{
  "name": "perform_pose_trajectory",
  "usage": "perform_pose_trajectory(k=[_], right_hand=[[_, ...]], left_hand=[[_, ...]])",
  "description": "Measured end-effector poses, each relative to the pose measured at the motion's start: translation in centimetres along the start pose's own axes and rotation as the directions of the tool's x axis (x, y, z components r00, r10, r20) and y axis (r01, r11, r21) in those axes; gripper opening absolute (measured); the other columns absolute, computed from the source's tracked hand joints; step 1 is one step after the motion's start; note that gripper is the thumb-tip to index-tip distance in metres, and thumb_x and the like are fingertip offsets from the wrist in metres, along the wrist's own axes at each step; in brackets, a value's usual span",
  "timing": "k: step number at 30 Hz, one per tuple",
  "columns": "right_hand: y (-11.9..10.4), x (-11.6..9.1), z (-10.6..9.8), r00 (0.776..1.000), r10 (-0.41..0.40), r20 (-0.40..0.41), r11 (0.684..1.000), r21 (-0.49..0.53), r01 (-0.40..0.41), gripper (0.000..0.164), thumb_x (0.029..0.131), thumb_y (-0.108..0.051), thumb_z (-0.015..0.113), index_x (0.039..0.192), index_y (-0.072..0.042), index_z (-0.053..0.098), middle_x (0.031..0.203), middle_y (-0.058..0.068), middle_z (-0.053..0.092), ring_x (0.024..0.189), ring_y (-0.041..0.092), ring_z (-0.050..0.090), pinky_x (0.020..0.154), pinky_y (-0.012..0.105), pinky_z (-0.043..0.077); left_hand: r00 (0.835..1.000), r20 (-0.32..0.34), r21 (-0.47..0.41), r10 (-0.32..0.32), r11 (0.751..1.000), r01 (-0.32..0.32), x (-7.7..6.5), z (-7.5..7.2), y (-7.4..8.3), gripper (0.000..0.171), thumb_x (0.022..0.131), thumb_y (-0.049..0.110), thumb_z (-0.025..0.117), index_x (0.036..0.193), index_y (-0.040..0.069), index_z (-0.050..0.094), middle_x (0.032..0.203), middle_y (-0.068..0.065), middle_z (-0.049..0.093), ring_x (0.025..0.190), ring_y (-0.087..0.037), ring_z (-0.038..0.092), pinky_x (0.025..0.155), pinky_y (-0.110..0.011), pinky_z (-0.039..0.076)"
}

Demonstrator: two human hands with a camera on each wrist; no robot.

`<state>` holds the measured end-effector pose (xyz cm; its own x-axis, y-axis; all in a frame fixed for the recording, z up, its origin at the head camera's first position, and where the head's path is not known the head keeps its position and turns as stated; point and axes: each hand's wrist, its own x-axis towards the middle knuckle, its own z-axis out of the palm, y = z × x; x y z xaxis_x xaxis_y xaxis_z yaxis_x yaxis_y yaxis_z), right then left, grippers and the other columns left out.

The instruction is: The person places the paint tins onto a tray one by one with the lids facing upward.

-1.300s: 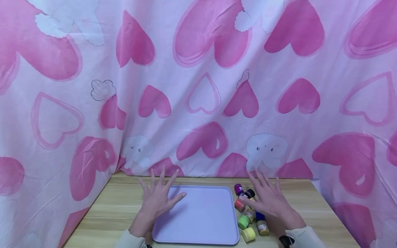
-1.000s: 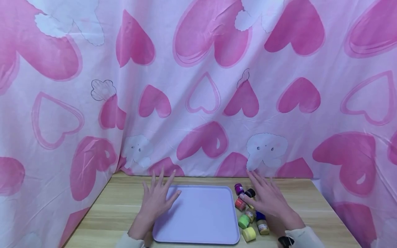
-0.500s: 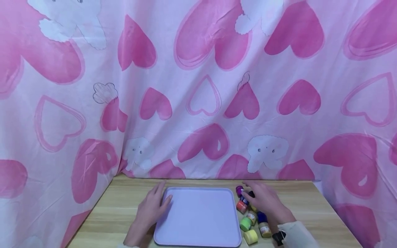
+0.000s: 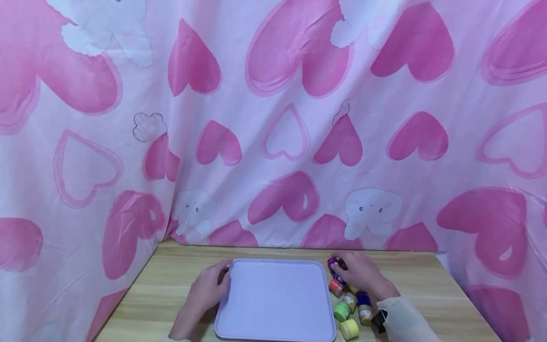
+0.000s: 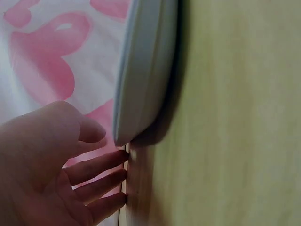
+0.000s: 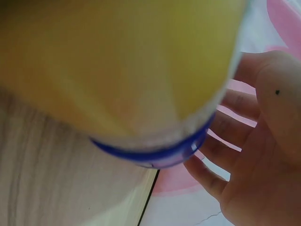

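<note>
A pale lavender tray (image 4: 275,304) lies on the wooden table. At its left edge is my left hand (image 4: 205,290), fingers loosely bent; in the left wrist view the thumb is beside the tray's rim (image 5: 146,70) and the fingertips reach the tabletop. My right hand (image 4: 361,274) is over a group of small paint jars right of the tray. Its thumb is beside a purple jar (image 4: 331,263), and a dark jar is partly hidden under the hand. A blurred yellow jar (image 6: 141,70) hides the fingertips in the right wrist view; the visible fingers are spread and relaxed.
An orange-red jar (image 4: 336,287), a green jar (image 4: 342,311), a yellow jar (image 4: 349,328) and a blue-lidded jar (image 4: 364,306) lie close together by the tray's right side. A pink heart-patterned cloth (image 4: 282,137) hangs behind the table (image 4: 141,304) and along both sides.
Both hands, raised with fingers spread before, have come down: the left to the tray's left edge, the right onto the far jars. The tray and jars shift slightly in view as the head camera moves.
</note>
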<state>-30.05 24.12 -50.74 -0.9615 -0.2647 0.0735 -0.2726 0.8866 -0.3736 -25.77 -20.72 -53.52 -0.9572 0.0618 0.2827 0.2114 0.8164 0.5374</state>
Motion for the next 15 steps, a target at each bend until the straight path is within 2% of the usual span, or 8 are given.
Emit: perform_pose_trajectory(k=[7, 11, 15], right_hand=[[0.26, 0.29, -0.13, 1.0, 0.017, 0.013, 0.999, 0.052, -0.017, 0.025, 0.098, -0.025, 0.081, 0.123, -0.02, 0.075, 0.112, -0.004, 0.078, 0.105, 0.015, 0.073, 0.096, 0.048, 0.062], [0.0, 0.22, -0.3, 0.999, 0.029, 0.013, 0.995, 0.097, -0.03, 0.02, 0.097, -0.024, 0.083, 0.114, -0.025, 0.072, 0.102, -0.01, 0.075, 0.094, 0.008, 0.069, 0.086, 0.038, 0.063], [-0.23, 0.17, -0.26, 1.0, 0.0, -0.014, 0.994, 0.106, 0.002, 0.021, 0.095, -0.024, 0.084, 0.108, -0.024, 0.067, 0.095, -0.012, 0.072, 0.081, 0.005, 0.064, 0.073, 0.027, 0.059]], left_hand=[[0.999, -0.008, -0.07, 0.038, 0.997, -0.038, 0.5, -0.23, 0.51, 0.032, 0.093, 0.002, 0.076, 0.126, 0.002, 0.077, 0.114, -0.013, 0.082, 0.108, -0.028, 0.078, 0.098, -0.051, 0.061], [0.999, -0.023, -0.059, 0.034, 0.998, -0.036, 0.76, -0.17, 0.75, 0.031, 0.09, -0.002, 0.077, 0.121, 0.001, 0.079, 0.101, -0.011, 0.082, 0.091, -0.019, 0.075, 0.084, -0.042, 0.063], [1.0, -0.005, -0.085, 0.0, 0.996, -0.001, 0.96, -0.28, 0.83, 0.029, 0.089, -0.004, 0.075, 0.117, 0.0, 0.08, 0.088, -0.009, 0.078, 0.077, -0.013, 0.067, 0.069, -0.03, 0.057]])
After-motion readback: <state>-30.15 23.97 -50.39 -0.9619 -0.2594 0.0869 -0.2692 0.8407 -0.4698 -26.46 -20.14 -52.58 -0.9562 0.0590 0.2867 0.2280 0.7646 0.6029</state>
